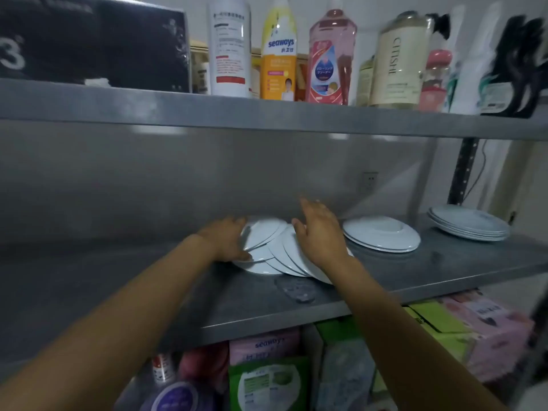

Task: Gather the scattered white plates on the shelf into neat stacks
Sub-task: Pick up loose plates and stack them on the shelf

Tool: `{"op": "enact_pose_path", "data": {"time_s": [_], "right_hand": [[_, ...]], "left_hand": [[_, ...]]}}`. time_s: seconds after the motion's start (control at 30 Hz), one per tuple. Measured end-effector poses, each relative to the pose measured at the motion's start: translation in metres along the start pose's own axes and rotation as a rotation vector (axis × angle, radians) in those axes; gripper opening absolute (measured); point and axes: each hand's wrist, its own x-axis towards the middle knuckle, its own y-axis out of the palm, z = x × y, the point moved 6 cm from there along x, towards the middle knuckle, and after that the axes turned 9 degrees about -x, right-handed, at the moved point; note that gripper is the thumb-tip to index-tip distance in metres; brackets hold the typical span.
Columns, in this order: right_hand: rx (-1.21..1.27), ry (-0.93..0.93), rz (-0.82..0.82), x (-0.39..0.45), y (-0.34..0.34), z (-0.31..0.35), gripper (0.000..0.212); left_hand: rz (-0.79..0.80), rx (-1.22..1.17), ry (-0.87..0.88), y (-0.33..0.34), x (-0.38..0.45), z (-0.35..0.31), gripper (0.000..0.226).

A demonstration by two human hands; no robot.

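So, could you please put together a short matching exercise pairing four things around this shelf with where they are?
Things:
1. fanned plates
2. plate stack
3. seaways bottle
4. green packet

Places:
A. upper shelf
B. below the plate shelf
C. between the hands
D. far right of the plate shelf

Pairs: 1-C, 2-D, 3-A, 4-B

The left hand grips the fanned plates' edge; the right hand lies open on them.

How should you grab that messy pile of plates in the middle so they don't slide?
Probably by the rims, one hand on each side. The fanned plates overlap and tilt rightward, so squeezing inward squares them. The left hand already grips the left edge; the right hand hovers open over the right.
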Motion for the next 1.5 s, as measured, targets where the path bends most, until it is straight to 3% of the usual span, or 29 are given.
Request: {"op": "enact_pose_path", "data": {"time_s": [0.07, 0.23, 0.5, 0.87, 1.13, 1.27, 1.33, 1.5], "right_hand": [[0.025, 0.02, 0.0, 0.003, 0.003, 0.0, 0.054], [0.04, 0.046, 0.07, 0.004, 0.018, 0.005, 0.052], [0.042, 0.054, 0.077, 0.009, 0.031, 0.018, 0.042], [0.114, 0.014, 0.03, 0.025, 0.038, 0.051, 0.035], [0.195, -0.057, 0.004, 0.031, 0.048, 0.097, 0.039], [0.241, -0.107, 0.005, 0.035, 0.058, 0.143, 0.019], [0.256, -0.081, 0.063, 0.036, 0.069, 0.165, 0.014], [0.469, 0.17, 0.35, 0.027, 0.109, 0.207, 0.034]], "left_hand": [[0.054, 0.015, -0.037, 0.004, 0.002, 0.003, 0.099], [0.026, 0.076, 0.037, 0.01, 0.006, 0.005, 0.043], [-0.034, 0.224, 0.173, 0.008, 0.006, 0.003, 0.038], [-0.259, 0.294, -0.035, -0.013, -0.006, 0.038, 0.026], [-0.44, 0.005, -0.188, -0.057, -0.034, 0.091, 0.016], [-0.561, -0.187, -0.284, -0.083, -0.068, 0.125, 0.018], [-0.63, -0.325, -0.321, -0.093, -0.086, 0.14, 0.017], [-0.726, -0.741, -0.457, -0.1, -0.131, 0.186, 0.018]]}}
